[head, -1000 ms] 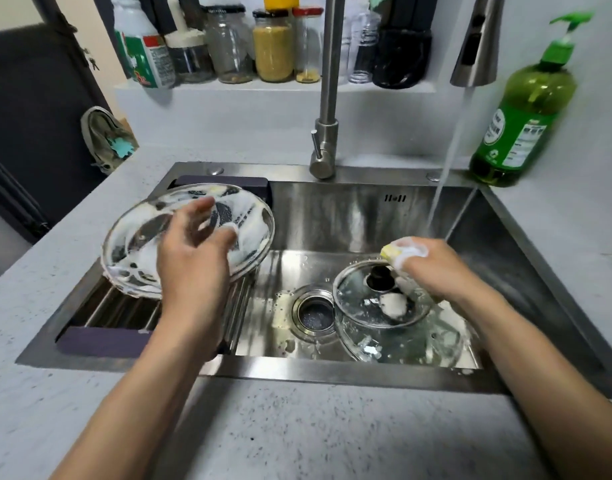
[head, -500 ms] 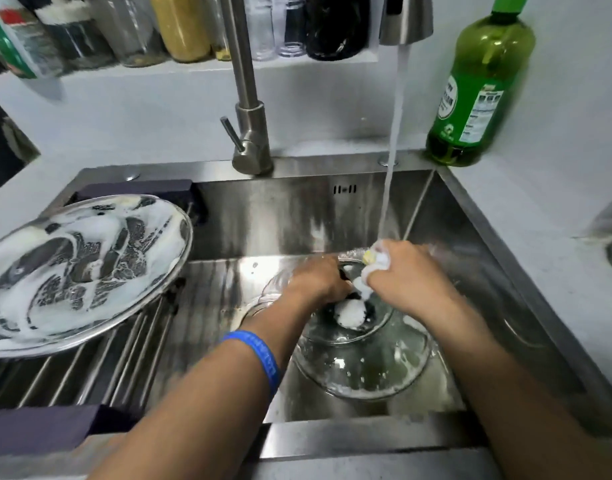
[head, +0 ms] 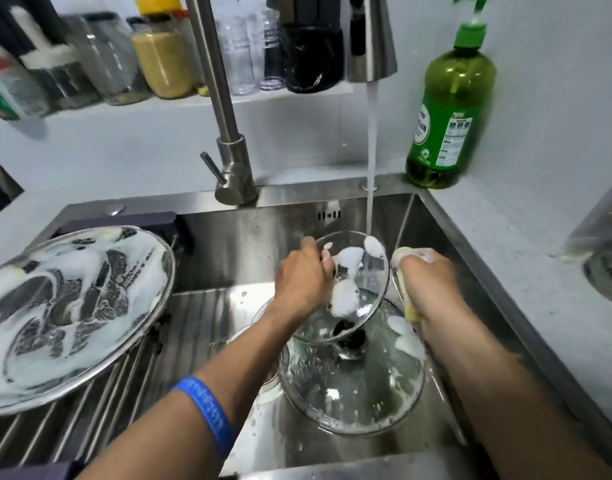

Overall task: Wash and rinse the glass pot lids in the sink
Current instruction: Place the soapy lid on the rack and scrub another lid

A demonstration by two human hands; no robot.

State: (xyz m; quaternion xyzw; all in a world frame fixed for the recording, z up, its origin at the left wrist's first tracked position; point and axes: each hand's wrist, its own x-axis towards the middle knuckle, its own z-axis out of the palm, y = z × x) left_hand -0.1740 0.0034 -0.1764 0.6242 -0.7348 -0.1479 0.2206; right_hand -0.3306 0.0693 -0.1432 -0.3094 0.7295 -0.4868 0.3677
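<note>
The left hand (head: 303, 278) grips the left rim of a small glass lid (head: 353, 289), tilted up on edge over the sink (head: 471, 258) basin near its back wall; the thumb shows through the glass, the other fingers curl round the rim. Blobs of foam cling to the lid, and its dark knob is partly seen through the glass at the bottom. The stream of water (head: 371, 161) from the spout (head: 372, 39) falls onto the lid's upper right edge. The right hand (head: 431, 285) is closed round a yellow sponge (head: 406, 258), just beside the lid's right rim; whether the sponge touches the glass cannot be told, since most of the sponge is hidden in the fist. The two hands are apart, with the lid between them.

Under the held lid a larger glass lid (head: 353, 386) lies on the sink floor, wet and flecked with suds, its knob half hidden by the lid above. Another glass rim peeks out left of it, mostly covered by the left forearm, which wears a blue wristband (head: 207, 410). A big lid covered in foam (head: 69, 317) rests tilted on the drying rack (head: 100, 407) over the sink's left side, cut off by the picture's left edge. A green soap bottle (head: 448, 116) stands at the back right corner of the tabletop (head: 526, 216). Jars on the shelf behind are blurred.
</note>
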